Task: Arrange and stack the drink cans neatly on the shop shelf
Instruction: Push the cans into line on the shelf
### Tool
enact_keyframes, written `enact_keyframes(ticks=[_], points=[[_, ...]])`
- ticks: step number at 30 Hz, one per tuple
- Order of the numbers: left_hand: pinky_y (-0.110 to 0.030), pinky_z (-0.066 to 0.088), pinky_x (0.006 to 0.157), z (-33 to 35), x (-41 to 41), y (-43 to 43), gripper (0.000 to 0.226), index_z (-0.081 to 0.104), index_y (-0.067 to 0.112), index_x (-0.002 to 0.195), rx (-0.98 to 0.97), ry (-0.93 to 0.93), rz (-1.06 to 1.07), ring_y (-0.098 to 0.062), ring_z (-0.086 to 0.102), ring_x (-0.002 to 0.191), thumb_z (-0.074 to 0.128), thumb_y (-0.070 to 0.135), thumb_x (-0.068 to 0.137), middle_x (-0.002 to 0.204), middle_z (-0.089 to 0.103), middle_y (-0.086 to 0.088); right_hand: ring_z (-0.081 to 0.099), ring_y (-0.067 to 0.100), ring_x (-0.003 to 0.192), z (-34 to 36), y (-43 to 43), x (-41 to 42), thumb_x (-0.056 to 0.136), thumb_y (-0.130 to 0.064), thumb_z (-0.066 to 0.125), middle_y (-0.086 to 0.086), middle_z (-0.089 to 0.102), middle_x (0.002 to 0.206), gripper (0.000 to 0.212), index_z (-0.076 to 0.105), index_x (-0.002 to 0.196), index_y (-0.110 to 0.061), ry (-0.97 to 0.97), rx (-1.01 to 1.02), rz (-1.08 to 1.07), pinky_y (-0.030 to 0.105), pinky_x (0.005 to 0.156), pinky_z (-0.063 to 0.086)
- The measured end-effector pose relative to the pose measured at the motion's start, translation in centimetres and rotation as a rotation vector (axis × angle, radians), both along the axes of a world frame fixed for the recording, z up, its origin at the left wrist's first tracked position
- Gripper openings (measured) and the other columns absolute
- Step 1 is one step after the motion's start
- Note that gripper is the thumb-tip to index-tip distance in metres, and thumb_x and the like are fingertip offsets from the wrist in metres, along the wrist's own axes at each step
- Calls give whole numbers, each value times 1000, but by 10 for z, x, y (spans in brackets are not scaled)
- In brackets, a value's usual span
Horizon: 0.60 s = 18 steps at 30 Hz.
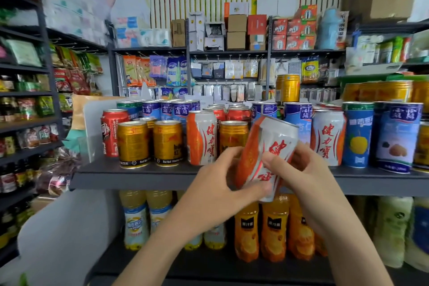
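An orange-and-white drink can (267, 146) is tilted to the right just in front of the dark shelf (139, 176). My left hand (216, 186) grips its lower left side and my right hand (299, 176) grips its right side. Two matching orange-and-white cans stand upright on the shelf, one to the left (201, 137) and one to the right (327, 137). Gold cans (133, 144) stand at the front left, and another gold can (233, 134) is partly hidden behind the held one. A red cola can (111, 131) stands at the far left.
Blue cans (399, 134) fill the shelf's right end and back row, with gold cans (287, 88) stacked above them. Orange juice bottles (274, 232) and pale bottles (134, 223) stand on the lower shelf. A white divider (92, 123) bounds the left end. Stocked racks line both sides.
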<state>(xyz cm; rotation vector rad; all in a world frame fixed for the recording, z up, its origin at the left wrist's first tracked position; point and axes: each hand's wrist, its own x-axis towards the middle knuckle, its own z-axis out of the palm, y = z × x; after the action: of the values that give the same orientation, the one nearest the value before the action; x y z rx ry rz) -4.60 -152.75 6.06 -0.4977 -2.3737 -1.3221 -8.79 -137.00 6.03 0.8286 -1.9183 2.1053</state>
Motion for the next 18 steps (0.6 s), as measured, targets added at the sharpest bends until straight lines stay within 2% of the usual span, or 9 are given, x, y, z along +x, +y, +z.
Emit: enact_keyframes(ticks=[3, 6, 10, 15, 17, 18], points=[[-24, 53, 85, 1, -8, -9, 49, 54, 41, 117, 6, 35, 33, 8, 62, 95, 75, 40, 73, 103, 67, 23, 68, 7, 94, 2, -8, -3, 62, -41, 71, -5, 72, 101, 55, 60, 112, -21, 57, 88, -26, 26, 77, 56], [-15, 52, 79, 3, -10, -16, 42, 54, 48, 104, 18, 68, 52, 11, 62, 92, 77, 38, 70, 97, 67, 28, 66, 5, 98, 10, -11, -6, 66, -47, 65, -7, 71, 104, 53, 59, 113, -24, 69, 156, 20, 25, 82, 55], [-9, 50, 74, 8, -7, -21, 42, 52, 52, 97, -8, 123, 71, 14, 61, 90, 77, 42, 66, 95, 66, 31, 67, 2, 90, 28, -13, -6, 70, -55, 55, -9, 72, 97, 45, 60, 107, -29, 89, 125, 19, 14, 73, 52], [1, 43, 65, 29, 0, -20, 39, 47, 58, 86, -71, 185, 123, 23, 56, 83, 74, 50, 59, 79, 55, 49, 68, 3, 89, 62, -6, -6, 69, -59, 68, -9, 71, 100, 57, 58, 114, -25, 185, 332, -44, 19, 75, 54], [1, 43, 65, 42, -4, -20, 38, 47, 58, 84, -105, 200, 144, 23, 56, 82, 72, 53, 57, 76, 56, 48, 68, 2, 85, 79, -2, -9, 63, -55, 70, -6, 70, 100, 63, 57, 115, -22, 189, 372, -54, 16, 71, 52], [0, 44, 66, 50, -7, -19, 38, 48, 57, 85, -128, 209, 150, 21, 57, 84, 72, 53, 56, 76, 58, 43, 68, 5, 85, 89, 0, -12, 63, -52, 69, -4, 70, 99, 62, 57, 114, -20, 195, 388, -58, 18, 72, 53]])
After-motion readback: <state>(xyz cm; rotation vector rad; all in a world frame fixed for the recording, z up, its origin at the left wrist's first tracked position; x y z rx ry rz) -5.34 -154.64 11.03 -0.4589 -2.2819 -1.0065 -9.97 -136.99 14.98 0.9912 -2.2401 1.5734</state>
